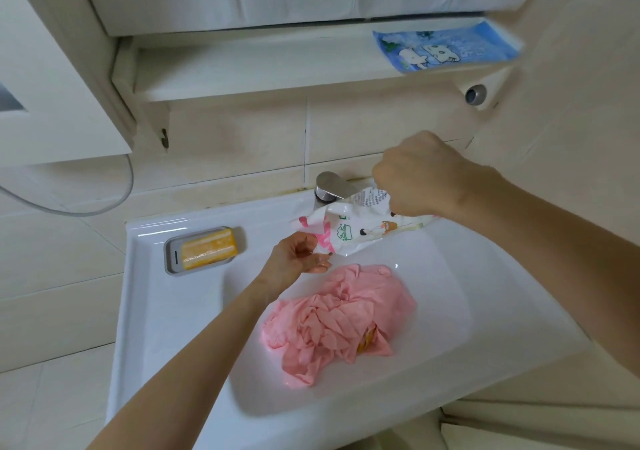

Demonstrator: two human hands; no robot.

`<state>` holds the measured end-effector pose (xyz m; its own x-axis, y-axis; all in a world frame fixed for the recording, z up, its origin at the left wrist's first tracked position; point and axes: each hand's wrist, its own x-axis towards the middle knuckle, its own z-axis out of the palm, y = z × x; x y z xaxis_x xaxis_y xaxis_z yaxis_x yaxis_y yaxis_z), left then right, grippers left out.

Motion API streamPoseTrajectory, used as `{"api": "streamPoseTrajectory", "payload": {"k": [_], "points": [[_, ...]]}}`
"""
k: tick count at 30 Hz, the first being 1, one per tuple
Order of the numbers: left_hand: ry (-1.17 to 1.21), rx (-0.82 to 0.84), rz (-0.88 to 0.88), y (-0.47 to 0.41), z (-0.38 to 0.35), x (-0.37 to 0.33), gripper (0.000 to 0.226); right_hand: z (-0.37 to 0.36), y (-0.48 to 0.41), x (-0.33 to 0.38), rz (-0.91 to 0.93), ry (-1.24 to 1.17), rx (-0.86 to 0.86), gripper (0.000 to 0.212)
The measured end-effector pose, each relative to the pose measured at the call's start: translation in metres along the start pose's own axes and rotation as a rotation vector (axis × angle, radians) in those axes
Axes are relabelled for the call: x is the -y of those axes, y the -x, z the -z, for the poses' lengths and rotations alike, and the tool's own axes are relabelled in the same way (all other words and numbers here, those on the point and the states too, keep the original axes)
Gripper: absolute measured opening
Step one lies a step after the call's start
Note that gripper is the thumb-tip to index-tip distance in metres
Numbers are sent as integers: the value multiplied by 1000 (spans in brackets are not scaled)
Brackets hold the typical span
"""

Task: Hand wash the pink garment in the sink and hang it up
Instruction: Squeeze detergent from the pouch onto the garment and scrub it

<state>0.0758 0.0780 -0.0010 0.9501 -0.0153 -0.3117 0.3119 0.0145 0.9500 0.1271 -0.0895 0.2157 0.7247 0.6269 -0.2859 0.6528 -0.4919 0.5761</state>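
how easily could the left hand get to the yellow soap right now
Probably yes, easily: the yellow soap lies uncovered in its dish beside the left hand, nothing between them. But that hand pinches the printed bag, so it must let go first.

Blocked mid-basin by the crumpled pink garment (337, 318); bare white room in the sink (156, 311) left, right and on the near side of it. Crowded along the back rim: faucet (332, 188), and a printed pouch (360, 233) gripped between left hand (301, 257) and right hand (419, 179). Back-left corner taken by the soap dish (170, 253). Open overhead up to the shelf (259, 75).
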Motion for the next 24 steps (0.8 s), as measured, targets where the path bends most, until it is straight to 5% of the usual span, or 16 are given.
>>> {"api": "streamPoseTrajectory", "payload": {"k": [4, 8, 20, 24], "points": [[-8, -28, 1, 0, 5, 1, 31, 4, -7, 2, 16, 4, 8, 5], [-23, -22, -40, 2, 9, -5, 17, 7, -8, 0, -5, -40, 33, 18], [51, 0, -134, 13, 14, -21, 19, -39, -7, -30, -125, -333, 84, 6], [49, 17, -153, 15, 14, -25, 21, -66, -5, -35, -216, -542, 147, 38]]}}
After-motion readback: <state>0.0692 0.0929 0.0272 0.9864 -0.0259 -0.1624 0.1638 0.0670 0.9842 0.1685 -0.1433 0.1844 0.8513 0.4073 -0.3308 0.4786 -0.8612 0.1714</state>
